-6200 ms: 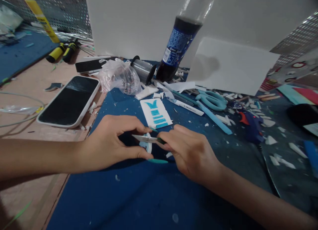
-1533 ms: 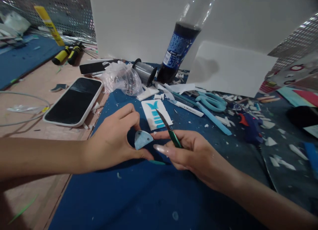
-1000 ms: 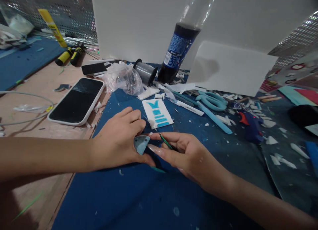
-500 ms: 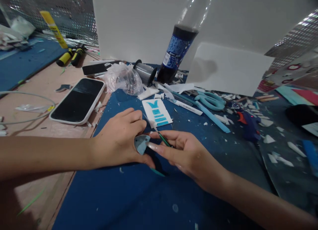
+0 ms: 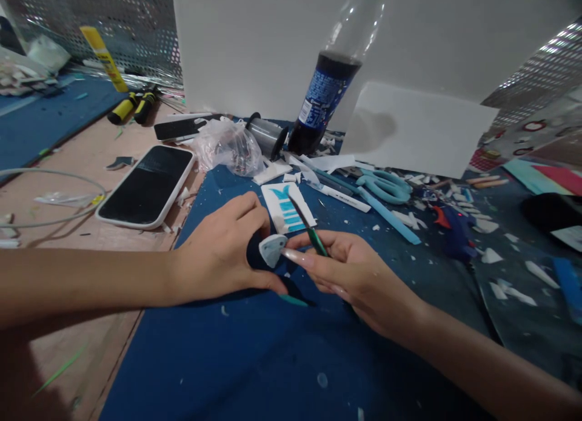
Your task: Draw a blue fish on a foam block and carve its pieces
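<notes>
My left hand (image 5: 218,254) rests on the blue cutting mat (image 5: 254,348) and pinches a small pale-blue foam piece (image 5: 271,249) with a rounded edge. My right hand (image 5: 359,275) is closed on a green-handled craft knife (image 5: 309,227), blade pointing up and away, and its fingertips touch the foam piece. Just behind the hands lies a white card with blue cut-out shapes (image 5: 287,207). A thin teal sliver (image 5: 293,300) lies on the mat below my left thumb.
A phone (image 5: 148,185) lies on the wooden table at left. Behind are a plastic bag (image 5: 227,147), a wire spool (image 5: 268,136), a cola bottle (image 5: 327,87), teal scissors (image 5: 386,184), a pen (image 5: 339,193), a glue gun (image 5: 454,227), white boards and scattered scraps.
The foam piece has been lifted slightly and turned between both hands. The knife blade has swung up to point away from me. Earlier the blade lay across the piece.
</notes>
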A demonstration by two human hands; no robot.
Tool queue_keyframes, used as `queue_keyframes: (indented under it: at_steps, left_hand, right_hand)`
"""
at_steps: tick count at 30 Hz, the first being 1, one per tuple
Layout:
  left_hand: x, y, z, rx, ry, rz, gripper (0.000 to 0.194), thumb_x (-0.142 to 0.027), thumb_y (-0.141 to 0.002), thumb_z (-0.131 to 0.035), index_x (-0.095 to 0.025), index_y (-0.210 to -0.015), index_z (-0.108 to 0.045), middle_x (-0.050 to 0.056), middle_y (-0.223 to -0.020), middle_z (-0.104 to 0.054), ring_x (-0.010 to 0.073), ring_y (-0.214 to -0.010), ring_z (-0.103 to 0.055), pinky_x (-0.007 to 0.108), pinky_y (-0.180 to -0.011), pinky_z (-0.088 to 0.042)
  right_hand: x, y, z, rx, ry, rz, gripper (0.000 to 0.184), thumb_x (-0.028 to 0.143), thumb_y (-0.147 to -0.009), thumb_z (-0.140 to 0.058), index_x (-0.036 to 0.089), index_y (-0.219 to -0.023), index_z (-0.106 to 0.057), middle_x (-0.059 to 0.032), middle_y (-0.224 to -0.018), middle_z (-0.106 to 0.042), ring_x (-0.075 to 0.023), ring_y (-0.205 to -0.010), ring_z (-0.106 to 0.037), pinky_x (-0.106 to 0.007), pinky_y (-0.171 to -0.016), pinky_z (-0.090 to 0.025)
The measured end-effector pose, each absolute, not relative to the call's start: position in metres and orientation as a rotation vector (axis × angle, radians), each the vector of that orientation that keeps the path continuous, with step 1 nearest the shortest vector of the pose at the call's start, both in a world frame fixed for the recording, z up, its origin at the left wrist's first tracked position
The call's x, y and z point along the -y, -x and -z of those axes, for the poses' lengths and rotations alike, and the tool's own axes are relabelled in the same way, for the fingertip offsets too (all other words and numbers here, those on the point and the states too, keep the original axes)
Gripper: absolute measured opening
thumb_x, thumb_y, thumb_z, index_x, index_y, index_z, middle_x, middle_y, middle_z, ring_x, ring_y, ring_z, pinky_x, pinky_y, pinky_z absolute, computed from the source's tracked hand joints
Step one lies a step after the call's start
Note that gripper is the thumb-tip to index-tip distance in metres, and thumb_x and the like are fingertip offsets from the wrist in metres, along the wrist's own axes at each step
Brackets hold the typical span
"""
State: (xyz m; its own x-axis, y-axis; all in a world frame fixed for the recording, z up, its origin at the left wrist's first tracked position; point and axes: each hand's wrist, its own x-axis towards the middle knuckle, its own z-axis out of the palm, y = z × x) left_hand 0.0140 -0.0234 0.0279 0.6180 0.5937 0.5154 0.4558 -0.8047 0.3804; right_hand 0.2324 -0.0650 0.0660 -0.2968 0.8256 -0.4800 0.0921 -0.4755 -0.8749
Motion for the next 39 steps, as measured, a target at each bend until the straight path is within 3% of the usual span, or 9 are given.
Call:
queue_keyframes:
  at_steps: [5, 10, 14, 26, 33, 39]
  left_hand:
    - [0.0235, -0.0122, -0.0279, -0.907, -2.525, -0.923, 0.063, -0.06, -0.075, -0.096, -0.019, -0.108, -0.06, 0.003, -0.102, -0.062, 0.0181, -0.078, -0.06, 0.028, -0.063, -0.054]
    - [0.0225, -0.0104, -0.0254, -0.849, -2.526, -0.91, 0.055, -0.04, -0.091, -0.089, -0.019, -0.134, -0.062, 0.007, -0.115, -0.067, 0.0196, -0.088, -0.068, 0.029, -0.074, -0.061]
    - [0.0208, -0.0093, -0.0217, -0.824, -2.558, -0.948, 0.053, -0.042, -0.091, -0.088, -0.014, -0.131, -0.067, 0.009, -0.112, -0.071, 0.0228, -0.096, -0.072, 0.032, -0.084, -0.063]
    - [0.0194, -0.0088, -0.0203, -0.799, -2.546, -0.978, 0.044, -0.039, -0.091, -0.088, -0.011, -0.122, -0.075, 0.01, -0.104, -0.076, 0.0239, -0.096, -0.075, 0.03, -0.082, -0.061]
    - [0.0212, -0.0101, -0.0237, -0.874, -2.4, -0.878, 0.057, -0.05, -0.083, -0.093, -0.012, -0.121, -0.075, 0.008, -0.101, -0.082, 0.0235, -0.088, -0.078, 0.029, -0.078, -0.061]
    - [0.0222, -0.0104, -0.0239, -0.818, -2.449, -0.871, 0.043, -0.053, -0.105, -0.069, -0.014, -0.122, -0.076, 0.009, -0.102, -0.082, 0.0203, -0.088, -0.078, 0.025, -0.077, -0.06]
  right_hand:
    - [0.0593, -0.2381, -0.0688, 1.302, 1.471, -1.641, 0.032, 0.043, -0.083, -0.081, 0.016, -0.096, -0.069, 0.013, -0.05, -0.035, -0.005, -0.042, -0.025, -0.025, -0.043, -0.016]
    - [0.0573, -0.2387, -0.0698, 1.428, 1.513, -1.561, 0.027, 0.039, -0.084, -0.076, 0.015, -0.093, -0.07, 0.0121, -0.047, -0.038, -0.0057, -0.041, -0.029, -0.025, -0.041, -0.018]
    - [0.0574, -0.2393, -0.0697, 1.43, 1.501, -1.567, 0.028, 0.037, -0.08, -0.079, 0.015, -0.094, -0.07, 0.0133, -0.045, -0.039, -0.0052, -0.039, -0.028, -0.025, -0.04, -0.018]
    - [0.0594, -0.2381, -0.0642, 1.388, 1.463, -1.576, 0.028, 0.033, -0.074, -0.081, 0.015, -0.093, -0.069, 0.0146, -0.046, -0.034, -0.0046, -0.04, -0.024, -0.025, -0.041, -0.014]
    - [0.0622, -0.2364, -0.0649, 1.421, 1.477, -1.517, 0.029, 0.04, -0.078, -0.076, 0.015, -0.092, -0.071, 0.0117, -0.053, -0.035, -0.0061, -0.048, -0.026, -0.026, -0.047, -0.02]
    - [0.066, -0.2308, -0.0649, 1.36, 1.436, -1.574, 0.029, 0.041, -0.076, -0.077, 0.017, -0.09, -0.069, 0.005, -0.063, -0.051, -0.0087, -0.056, -0.037, -0.026, -0.051, -0.029]
